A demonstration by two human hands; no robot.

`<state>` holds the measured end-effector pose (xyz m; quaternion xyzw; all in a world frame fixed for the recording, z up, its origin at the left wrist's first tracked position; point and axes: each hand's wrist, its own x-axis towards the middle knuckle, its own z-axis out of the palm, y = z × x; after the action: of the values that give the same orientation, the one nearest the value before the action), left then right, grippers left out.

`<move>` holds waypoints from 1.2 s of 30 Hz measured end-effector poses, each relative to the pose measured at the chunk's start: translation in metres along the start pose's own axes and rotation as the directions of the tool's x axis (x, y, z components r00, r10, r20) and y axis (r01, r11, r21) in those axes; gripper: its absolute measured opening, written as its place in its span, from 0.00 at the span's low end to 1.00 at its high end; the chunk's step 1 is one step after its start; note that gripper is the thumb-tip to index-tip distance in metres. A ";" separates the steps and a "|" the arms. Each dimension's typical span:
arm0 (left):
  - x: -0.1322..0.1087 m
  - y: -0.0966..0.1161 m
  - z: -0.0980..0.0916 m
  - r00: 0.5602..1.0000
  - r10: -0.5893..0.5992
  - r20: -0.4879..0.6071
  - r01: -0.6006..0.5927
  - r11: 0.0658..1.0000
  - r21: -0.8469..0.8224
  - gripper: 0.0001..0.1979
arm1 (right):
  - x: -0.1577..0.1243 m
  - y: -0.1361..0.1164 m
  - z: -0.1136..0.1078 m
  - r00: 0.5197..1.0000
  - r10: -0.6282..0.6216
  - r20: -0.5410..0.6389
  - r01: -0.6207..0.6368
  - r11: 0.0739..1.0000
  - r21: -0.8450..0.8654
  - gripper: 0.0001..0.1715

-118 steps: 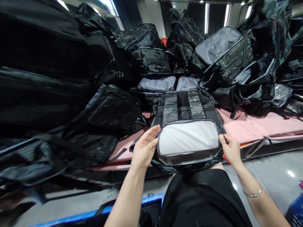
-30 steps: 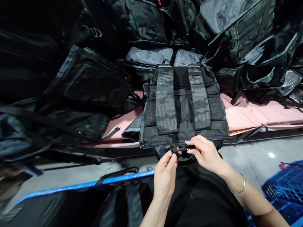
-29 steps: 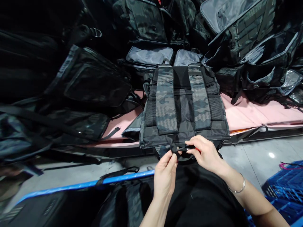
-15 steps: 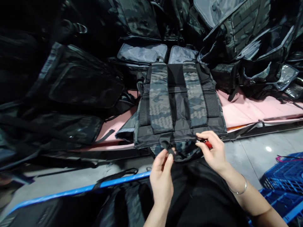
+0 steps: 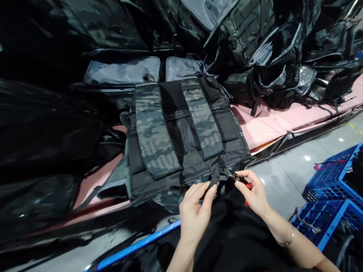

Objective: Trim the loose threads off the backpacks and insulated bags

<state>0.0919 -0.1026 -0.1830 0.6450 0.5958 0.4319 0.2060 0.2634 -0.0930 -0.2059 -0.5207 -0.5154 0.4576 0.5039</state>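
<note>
A camouflage backpack (image 5: 190,128) lies with its two padded shoulder straps facing up. My left hand (image 5: 195,206) pinches a short black webbing strap (image 5: 215,174) at the backpack's near edge, between thumb and fingertips. Just to the right, my right hand (image 5: 253,190) is closed around red-handled snips (image 5: 248,186). Their metal tip points left, close to the strap; whether it touches is too small to tell. Part of the snips is hidden by my fingers.
Dark camouflage bags (image 5: 241,34), some open with grey lining, crowd the back. A pink-covered bench (image 5: 263,122) runs under the backpack. Blue plastic crates (image 5: 326,185) stand on the floor at right. A blue rim (image 5: 138,245) crosses the lower left.
The view has turned to the right, so the backpack appears farther left. My left hand has shifted to a strap farther right along its edge, and the snips are now close to that strap.
</note>
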 end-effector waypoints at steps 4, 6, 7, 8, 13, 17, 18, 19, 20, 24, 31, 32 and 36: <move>-0.006 0.000 -0.002 0.954 -0.296 0.058 0.298 0.896 -0.328 0.12 | -0.005 -0.006 0.003 0.994 -0.083 0.065 0.085 0.996 -0.032 0.11; -0.010 -0.001 -0.001 0.943 -0.329 0.059 0.327 0.872 -0.365 0.13 | -0.005 -0.011 0.006 0.984 -0.154 0.091 0.159 0.985 -0.061 0.11; -0.011 -0.002 0.000 0.944 -0.326 0.050 0.321 0.873 -0.368 0.13 | -0.005 -0.013 0.007 0.978 -0.184 0.099 0.192 0.978 -0.077 0.10; -0.013 -0.002 0.001 0.948 -0.316 0.038 0.308 0.879 -0.365 0.13 | -0.006 -0.016 0.008 0.973 -0.208 0.104 0.218 0.971 -0.095 0.10; -0.016 -0.003 0.004 0.970 -0.242 0.013 0.234 0.921 -0.312 0.12 | -0.007 -0.020 0.010 0.956 -0.280 0.093 0.293 0.937 -0.191 0.12; -0.017 -0.002 0.004 0.979 -0.202 0.025 0.201 0.942 -0.269 0.11 | -0.006 -0.015 0.011 0.951 -0.298 0.078 0.308 0.933 -0.189 0.10; -0.017 -0.002 0.004 0.979 -0.203 0.026 0.202 0.943 -0.265 0.11 | -0.006 -0.013 0.011 0.954 -0.293 0.070 0.301 0.939 -0.170 0.09; -0.018 -0.002 0.004 0.978 -0.207 0.025 0.207 0.942 -0.266 0.11 | -0.006 -0.011 0.011 0.957 -0.283 0.061 0.289 0.946 -0.148 0.08; -0.018 -0.003 0.004 0.976 -0.215 0.024 0.213 0.939 -0.270 0.11 | -0.006 -0.010 0.012 0.962 -0.268 0.048 0.272 0.954 -0.127 0.07; -0.018 -0.003 0.004 0.970 -0.242 0.013 0.236 0.927 -0.290 0.12 | -0.006 -0.011 0.012 0.977 -0.212 -0.002 0.211 0.974 -0.080 0.08; -0.024 0.000 0.003 0.979 -0.200 -0.041 0.189 0.964 -0.189 0.13 | -0.004 -0.015 0.010 0.957 -0.273 0.102 0.283 0.955 -0.091 0.06; -0.026 0.001 0.002 0.976 -0.205 -0.078 0.191 0.969 -0.154 0.13 | -0.004 -0.015 0.010 0.967 -0.235 0.104 0.242 0.968 -0.062 0.05; -0.031 0.006 0.001 0.963 -0.055 -0.265 0.074 0.995 0.063 0.11 | -0.002 -0.017 0.014 0.985 -0.049 0.167 0.036 0.996 0.078 0.12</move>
<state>0.0981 -0.1328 -0.1885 0.5693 0.6538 0.4848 0.1159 0.2479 -0.0952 -0.1905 -0.4498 -0.5497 0.5081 0.4872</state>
